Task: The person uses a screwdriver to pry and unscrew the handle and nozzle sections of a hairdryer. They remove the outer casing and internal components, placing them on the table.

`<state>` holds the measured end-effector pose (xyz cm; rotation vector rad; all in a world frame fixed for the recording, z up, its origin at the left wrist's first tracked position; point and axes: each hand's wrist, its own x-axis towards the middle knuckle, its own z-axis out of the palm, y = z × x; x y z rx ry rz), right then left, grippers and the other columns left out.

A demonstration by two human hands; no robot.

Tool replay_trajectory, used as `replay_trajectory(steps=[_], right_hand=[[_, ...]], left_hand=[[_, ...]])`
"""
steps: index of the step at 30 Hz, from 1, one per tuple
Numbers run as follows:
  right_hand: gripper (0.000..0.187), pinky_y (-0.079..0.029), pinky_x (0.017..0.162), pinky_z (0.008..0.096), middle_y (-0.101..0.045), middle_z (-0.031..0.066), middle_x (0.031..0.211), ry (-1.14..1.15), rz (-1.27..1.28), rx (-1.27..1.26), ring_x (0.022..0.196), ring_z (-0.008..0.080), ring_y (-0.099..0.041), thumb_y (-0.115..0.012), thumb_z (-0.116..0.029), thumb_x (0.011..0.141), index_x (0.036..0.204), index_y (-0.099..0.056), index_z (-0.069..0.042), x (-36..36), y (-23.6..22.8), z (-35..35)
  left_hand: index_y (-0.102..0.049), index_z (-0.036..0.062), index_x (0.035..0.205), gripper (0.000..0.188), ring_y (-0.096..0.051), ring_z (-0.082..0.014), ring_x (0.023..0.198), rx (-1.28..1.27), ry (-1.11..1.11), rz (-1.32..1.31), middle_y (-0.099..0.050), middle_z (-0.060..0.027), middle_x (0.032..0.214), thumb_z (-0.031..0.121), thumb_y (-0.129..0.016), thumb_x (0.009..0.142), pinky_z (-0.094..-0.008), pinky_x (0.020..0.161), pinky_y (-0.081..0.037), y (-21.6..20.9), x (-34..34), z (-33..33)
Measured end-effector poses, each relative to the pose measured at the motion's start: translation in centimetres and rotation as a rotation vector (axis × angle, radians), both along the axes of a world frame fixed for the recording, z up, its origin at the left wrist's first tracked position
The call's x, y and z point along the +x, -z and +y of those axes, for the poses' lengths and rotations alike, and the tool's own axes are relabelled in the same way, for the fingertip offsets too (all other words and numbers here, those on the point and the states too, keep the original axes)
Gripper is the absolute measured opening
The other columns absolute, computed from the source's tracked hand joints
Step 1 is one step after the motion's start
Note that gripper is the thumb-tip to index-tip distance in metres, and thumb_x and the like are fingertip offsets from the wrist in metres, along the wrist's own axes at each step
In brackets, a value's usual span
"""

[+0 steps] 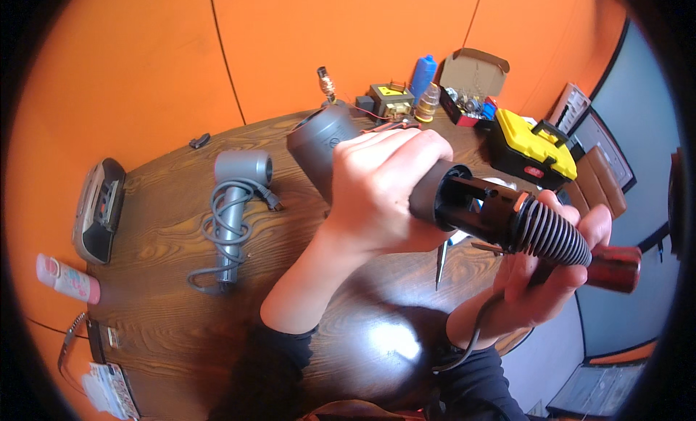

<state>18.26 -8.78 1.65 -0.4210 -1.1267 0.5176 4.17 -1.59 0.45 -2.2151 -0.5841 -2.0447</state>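
Observation:
My left hand [384,178] is closed around the handle of a dark grey hair dryer [308,142], its round head tilted up to the left. From the open handle end sticks a black slotted inner sleeve [487,205], followed by a ribbed black cord guard [552,234]. My right hand [533,287] has its fingers wrapped about that guard. A glossy dark red tool handle [615,269] juts out past the right fingers; whether they grip it is unclear. A grey cord [475,338] hangs along the right wrist. Below the dryer, a thin pointed tool [440,263] shows partly.
A second grey hair dryer [243,167] with its cord wound round it lies on the wooden table [159,218]. Behind are a yellow-black toolbox [533,146], a cardboard box of parts [475,77] and a blue bottle [423,74]. Leftward stand a radio-like device [100,211] and pink-white bottle [69,280].

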Motion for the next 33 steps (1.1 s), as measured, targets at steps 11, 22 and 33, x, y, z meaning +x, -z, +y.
replay_trajectory(steps=[11,22,33], right_hand=[[0.044,-0.053,0.054,0.0249,-0.059,0.0235,0.096,-0.395,-0.111,0.181,0.052,0.0149,-0.059,-0.070,-0.027,0.078,0.093,-0.033,-0.009,2.3,0.0,1.0],[0.028,-0.049,0.075,0.0283,-0.055,0.0087,0.062,0.049,-0.213,0.214,0.061,0.0139,-0.058,-0.055,-0.028,0.087,0.092,-0.038,-0.006,1.8,-0.2,1.2],[0.031,-0.036,0.039,0.0116,-0.059,0.0141,0.079,-0.078,-0.001,0.012,0.042,0.0061,-0.050,-0.055,-0.028,0.089,0.092,-0.039,-0.002,0.5,-0.2,2.0]], left_hand=[[-0.054,0.0056,0.070,0.031,-0.054,-0.0268,0.053,-0.071,0.068,0.068,-0.053,-0.0081,0.061,0.013,-0.072,0.046,-0.0312,0.051,-0.043,-0.5,0.3,-0.9],[-0.055,0.0060,0.075,0.035,-0.059,-0.0254,0.057,-0.336,0.117,0.154,-0.058,-0.0094,0.064,0.014,-0.077,0.048,-0.0309,0.053,-0.047,-0.4,0.8,-1.2],[-0.055,0.0028,0.072,0.032,-0.056,-0.0201,0.052,-0.234,-0.226,0.169,-0.056,-0.0087,0.061,0.006,-0.073,0.045,-0.0263,0.052,-0.044,-1.3,-0.4,-2.4]])
